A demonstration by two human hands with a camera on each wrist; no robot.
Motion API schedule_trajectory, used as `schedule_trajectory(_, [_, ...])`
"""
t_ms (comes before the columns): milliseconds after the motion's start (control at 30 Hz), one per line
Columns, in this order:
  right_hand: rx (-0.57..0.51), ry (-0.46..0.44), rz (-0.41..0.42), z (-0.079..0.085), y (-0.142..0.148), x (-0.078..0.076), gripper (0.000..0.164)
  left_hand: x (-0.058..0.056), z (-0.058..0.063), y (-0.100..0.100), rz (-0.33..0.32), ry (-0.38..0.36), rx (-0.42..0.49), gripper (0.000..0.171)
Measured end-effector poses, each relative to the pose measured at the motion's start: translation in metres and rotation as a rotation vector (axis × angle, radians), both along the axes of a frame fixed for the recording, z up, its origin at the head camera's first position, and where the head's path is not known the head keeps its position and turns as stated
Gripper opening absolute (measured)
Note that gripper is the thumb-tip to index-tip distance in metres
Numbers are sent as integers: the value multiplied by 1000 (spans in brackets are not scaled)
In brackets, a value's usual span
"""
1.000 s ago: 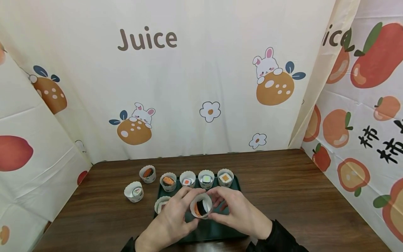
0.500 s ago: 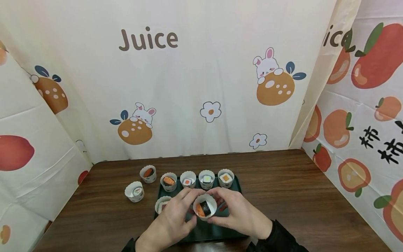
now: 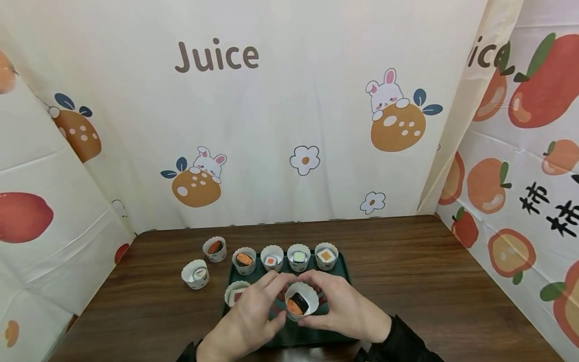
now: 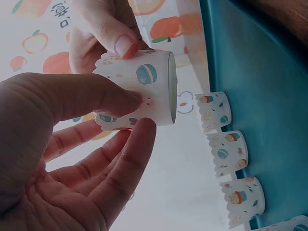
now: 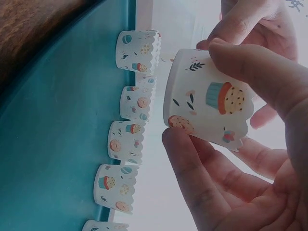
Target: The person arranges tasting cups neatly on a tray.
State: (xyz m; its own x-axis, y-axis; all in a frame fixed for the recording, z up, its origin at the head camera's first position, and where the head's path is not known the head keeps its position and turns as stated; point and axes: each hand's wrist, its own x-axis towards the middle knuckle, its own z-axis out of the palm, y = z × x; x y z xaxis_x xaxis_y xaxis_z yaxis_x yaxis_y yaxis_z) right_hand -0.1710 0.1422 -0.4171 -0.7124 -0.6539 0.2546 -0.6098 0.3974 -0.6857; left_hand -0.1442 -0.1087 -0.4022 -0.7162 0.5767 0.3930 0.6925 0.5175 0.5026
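Between both hands, above the tray, a white paper baking cup (image 3: 301, 300) with a scalloped rim and printed cupcakes is held up, tilted so its mouth faces me. A sushi piece (image 3: 297, 304), orange with a black band, lies inside it. My left hand (image 3: 251, 314) has thumb and finger at the cup's left side; the left wrist view shows the thumb (image 4: 118, 98) across its wall. My right hand (image 3: 341, 306) pinches it from the right, the thumb (image 5: 240, 57) on the wall and a fingertip (image 5: 174, 139) by the base.
On the dark green tray (image 3: 289, 339), several similar cups with sushi form a back row, including one (image 3: 299, 257); another (image 3: 235, 293) stands at the left, partly behind my left hand. Two filled cups, one nearer (image 3: 195, 274) and one farther (image 3: 214, 249), stand left on the wooden table (image 3: 429, 281).
The held cup has shifted slightly right and turned between the fingers, and the sushi now lies toward its lower left. Both hands stay nearly in place.
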Motion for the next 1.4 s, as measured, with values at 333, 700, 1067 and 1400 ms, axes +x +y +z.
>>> schedule_trajectory(333, [11, -53, 16, 1, -11, -8, 40, -4, 12, -12, 38, 44, 22, 56])
schedule_trajectory(700, [97, -133, 3, -12, -43, -33, 41, 0, 55, -57, 338, 11, 70, 53])
schedule_trajectory(1067, [240, -123, -61, -22, -66, -41, 51, 2, 64, -71, 387, 19, 87, 50])
schedule_trajectory(1400, [213, -198, -44, -27, -69, -46, 54, 1, 65, -72, 384, 28, 86, 49])
